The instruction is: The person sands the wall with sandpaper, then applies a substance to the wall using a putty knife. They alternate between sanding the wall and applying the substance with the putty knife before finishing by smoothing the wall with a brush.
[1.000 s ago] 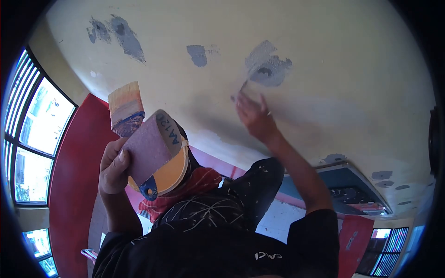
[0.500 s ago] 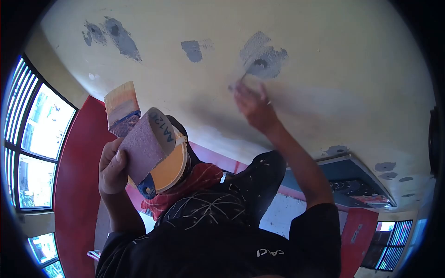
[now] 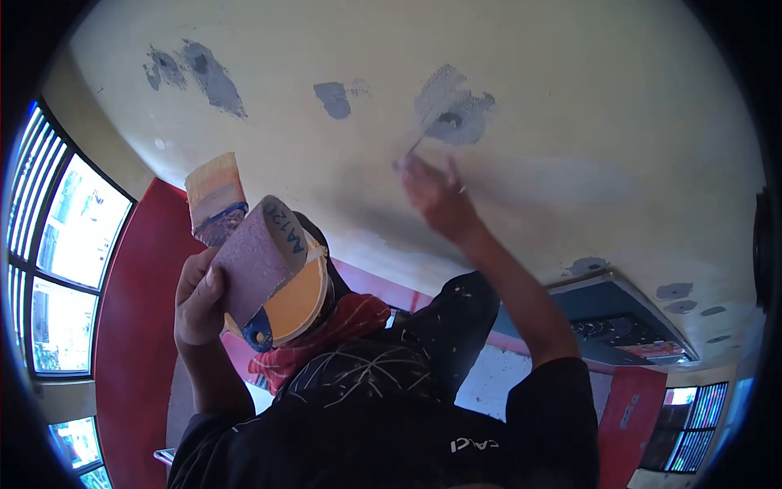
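In the head view, your right hand (image 3: 436,200) is closed around a thin putty knife (image 3: 414,148), its tip touching the lower left edge of the grey filler patch (image 3: 450,110) on the cream ceiling (image 3: 586,98). Your left hand (image 3: 198,297), well down and left of that patch, grips a folded sheet of sandpaper (image 3: 261,257) (marked on its back) together with a paintbrush (image 3: 216,196) whose bristles point up. Smaller grey patches (image 3: 195,69) lie left of the big one.

A pale cream ceiling (image 3: 570,98) with grey patches (image 3: 208,73), red wall (image 3: 130,326), bright barred windows (image 3: 57,261)
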A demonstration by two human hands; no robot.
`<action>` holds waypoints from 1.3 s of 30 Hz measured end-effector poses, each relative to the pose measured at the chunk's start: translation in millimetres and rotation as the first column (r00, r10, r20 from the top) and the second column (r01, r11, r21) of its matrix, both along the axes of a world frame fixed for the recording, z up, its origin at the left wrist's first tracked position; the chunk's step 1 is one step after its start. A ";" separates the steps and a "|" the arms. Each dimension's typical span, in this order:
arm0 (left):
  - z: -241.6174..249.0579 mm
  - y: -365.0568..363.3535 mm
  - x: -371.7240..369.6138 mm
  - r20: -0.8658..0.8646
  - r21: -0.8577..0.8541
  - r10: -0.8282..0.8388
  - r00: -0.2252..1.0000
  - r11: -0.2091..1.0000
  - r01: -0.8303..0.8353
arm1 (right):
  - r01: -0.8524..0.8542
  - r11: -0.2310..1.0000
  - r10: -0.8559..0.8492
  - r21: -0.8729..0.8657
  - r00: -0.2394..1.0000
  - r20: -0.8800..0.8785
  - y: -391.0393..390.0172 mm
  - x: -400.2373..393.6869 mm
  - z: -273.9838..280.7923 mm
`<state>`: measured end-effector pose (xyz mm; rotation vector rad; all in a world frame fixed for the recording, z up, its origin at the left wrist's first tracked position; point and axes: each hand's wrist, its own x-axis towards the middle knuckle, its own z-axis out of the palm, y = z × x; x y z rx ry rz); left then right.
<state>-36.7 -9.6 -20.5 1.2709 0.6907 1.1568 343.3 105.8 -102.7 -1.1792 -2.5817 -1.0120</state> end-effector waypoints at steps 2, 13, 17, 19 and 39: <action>-4.3 1.8 0.1 0.021 0.020 0.011 1.000 1.000 -0.012 | -0.106 0.994 0.104 -0.021 0.992 -0.067 3.1 -0.5 0.6; -9.6 -2.6 2.8 0.013 0.010 0.144 0.989 0.989 -0.144 | 0.201 0.952 -0.146 0.229 0.961 -0.235 -1.3 15.4 47.5; -8.9 3.3 -7.3 0.028 0.032 -0.039 0.999 0.999 0.038 | -0.026 1.000 0.024 -0.015 0.988 -0.150 -19.7 6.5 6.9; -10.9 -0.2 -7.3 0.048 -0.026 0.027 0.999 0.999 -0.025 | -0.050 0.991 0.081 0.127 0.964 -0.252 -19.8 9.2 21.7; -9.5 -7.3 -3.3 -0.017 -0.057 0.166 0.986 0.984 -0.167 | 0.281 0.859 -0.069 0.428 0.892 -0.446 -4.9 27.5 109.8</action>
